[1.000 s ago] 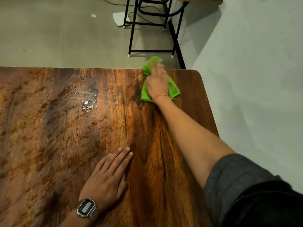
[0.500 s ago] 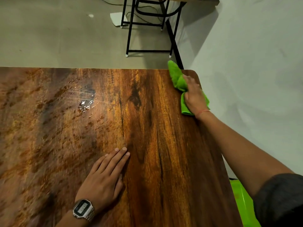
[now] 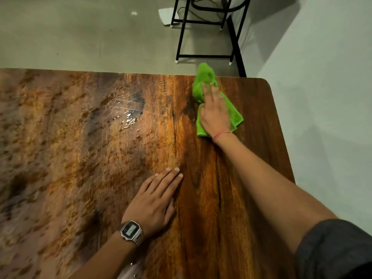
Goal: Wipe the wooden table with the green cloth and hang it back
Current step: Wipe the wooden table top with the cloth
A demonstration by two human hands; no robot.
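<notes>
The green cloth (image 3: 231,109) lies crumpled on the wooden table (image 3: 80,158) near its far right corner, one end poking past the far edge. My right hand (image 3: 214,115) presses flat on top of the cloth, fingers pointing away from me. My left hand (image 3: 155,200), with a metal wristwatch, rests palm down on the bare wood nearer to me, holding nothing. A patch of water droplets (image 3: 128,117) glistens on the wood left of the cloth.
Beyond the table's far edge stands a black metal frame (image 3: 203,33) on a grey floor. A pale wall (image 3: 322,97) runs close along the table's right edge. A white object (image 3: 167,16) lies on the floor.
My right hand has swept the cloth from the far right corner back leftward along the far edge. My left hand has stayed planted on the wood.
</notes>
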